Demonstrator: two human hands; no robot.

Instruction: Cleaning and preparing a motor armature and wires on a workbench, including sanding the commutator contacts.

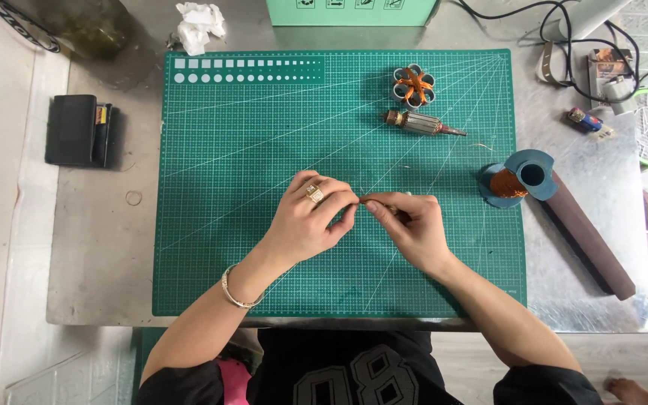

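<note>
At mat centre, left hand (305,221) and right hand (406,225) have fingers pinched together on a thin wire (360,199); uneven tugging could probably snap it, spool (510,182) at three o'clock.

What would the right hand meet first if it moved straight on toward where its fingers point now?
The right hand points leftward, fingertips nearly touching the left hand over the green gridded cutting mat. It would probably meet the left hand's fingertips first.

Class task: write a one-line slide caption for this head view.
Both hands, left hand and right hand, pinch fine wire over a green cutting mat.
</note>
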